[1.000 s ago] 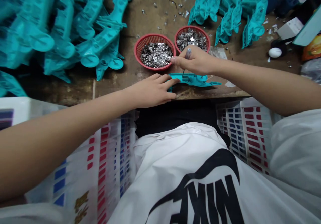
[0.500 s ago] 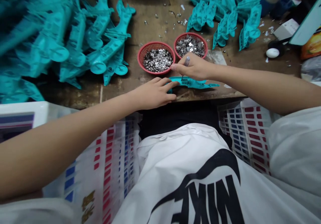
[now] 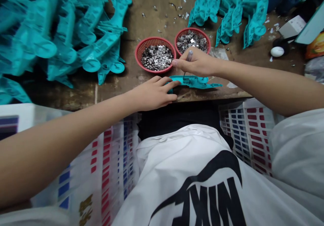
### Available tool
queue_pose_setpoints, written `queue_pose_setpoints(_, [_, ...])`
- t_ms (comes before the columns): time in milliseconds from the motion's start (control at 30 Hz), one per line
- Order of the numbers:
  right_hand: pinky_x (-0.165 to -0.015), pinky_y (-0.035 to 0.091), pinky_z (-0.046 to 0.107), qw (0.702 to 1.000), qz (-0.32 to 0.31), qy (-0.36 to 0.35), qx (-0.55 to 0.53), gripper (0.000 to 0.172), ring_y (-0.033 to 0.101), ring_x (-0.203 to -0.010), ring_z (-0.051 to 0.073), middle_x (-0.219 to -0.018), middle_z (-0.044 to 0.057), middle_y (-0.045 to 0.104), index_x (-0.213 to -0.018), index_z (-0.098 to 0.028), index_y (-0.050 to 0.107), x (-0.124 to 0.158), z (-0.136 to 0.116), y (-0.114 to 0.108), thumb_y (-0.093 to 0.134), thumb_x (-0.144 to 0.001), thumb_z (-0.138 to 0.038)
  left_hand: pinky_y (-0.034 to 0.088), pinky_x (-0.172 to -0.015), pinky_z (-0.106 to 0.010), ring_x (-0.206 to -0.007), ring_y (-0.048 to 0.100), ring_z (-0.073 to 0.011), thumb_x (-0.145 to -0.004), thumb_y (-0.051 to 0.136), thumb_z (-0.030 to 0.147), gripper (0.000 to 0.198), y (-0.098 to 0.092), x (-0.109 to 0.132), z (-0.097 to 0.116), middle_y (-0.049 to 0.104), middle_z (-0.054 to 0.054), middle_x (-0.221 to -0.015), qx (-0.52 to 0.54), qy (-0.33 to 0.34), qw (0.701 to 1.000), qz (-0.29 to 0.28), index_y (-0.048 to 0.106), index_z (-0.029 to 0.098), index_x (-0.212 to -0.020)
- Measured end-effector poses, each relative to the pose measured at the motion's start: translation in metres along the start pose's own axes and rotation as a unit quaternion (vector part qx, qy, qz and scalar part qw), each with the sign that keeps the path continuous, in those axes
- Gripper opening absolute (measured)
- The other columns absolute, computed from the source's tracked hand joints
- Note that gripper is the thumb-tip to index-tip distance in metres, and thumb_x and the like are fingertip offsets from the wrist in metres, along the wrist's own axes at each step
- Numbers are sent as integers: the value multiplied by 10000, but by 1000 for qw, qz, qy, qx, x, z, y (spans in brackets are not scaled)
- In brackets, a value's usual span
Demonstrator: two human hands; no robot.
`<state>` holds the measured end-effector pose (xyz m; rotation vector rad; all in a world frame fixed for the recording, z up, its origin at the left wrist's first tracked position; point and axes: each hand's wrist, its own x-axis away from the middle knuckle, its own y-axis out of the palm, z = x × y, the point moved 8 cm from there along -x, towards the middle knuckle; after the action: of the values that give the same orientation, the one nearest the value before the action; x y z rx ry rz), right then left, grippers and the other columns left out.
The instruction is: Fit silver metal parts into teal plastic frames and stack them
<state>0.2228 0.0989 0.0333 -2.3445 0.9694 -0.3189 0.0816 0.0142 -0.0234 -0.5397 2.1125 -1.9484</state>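
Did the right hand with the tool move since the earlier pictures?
No. The right hand stays just before the right red basket, its tool on the teal part; only the view shifted slightly.

Even indoor light, soft shadows, blurred warped edges

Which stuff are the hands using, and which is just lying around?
In use: left hand touching teal part; right hand holding tool; red baskets of metal bits.
Lying about: teal piles, white box, white oval.
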Motion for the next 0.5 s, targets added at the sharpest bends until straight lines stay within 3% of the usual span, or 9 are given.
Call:
queue_pose_setpoints(100, [-608, 272, 306, 1000, 2, 3, 15, 667, 300, -703, 128, -690, -58, 297, -759, -251, 451, 0, 3, 0, 707, -1265, -603, 623, -1289, -684, -1682, 640, -469, -1110, 742, 215, 328, -1, 0, 0, 652, -159, -1894, 8, -5, 1000, 2, 929, 334, -1351])
queue_pose_setpoints(300, [-620, 252, 347, 998, 6, 22, 53, 634, 253, -704, 136, -696, -49, 263, -728, -254, 392, 3, -3, 3, 612, -1298, -425, 599, -1306, -668, -1701, 615, -447, -1118, 723, 223, 367, 1, 0, 0, 663, -134, -1879, 5, -9, 1000, -5, 914, 361, -1399])
queue_pose_setpoints(500, [-606, 245, 337, 998, -7, 7, 68, 620, 224, -720, 140, -700, -64, 254, -770, -266, 386, 1, -7, 11, 704, -1270, -448, 600, -1300, -641, -1707, 608, -432, -1133, 713, 246, 334, 2, 0, 0, 654, -143, -1883, -11, -6, 1000, -13, 910, 345, -1383])
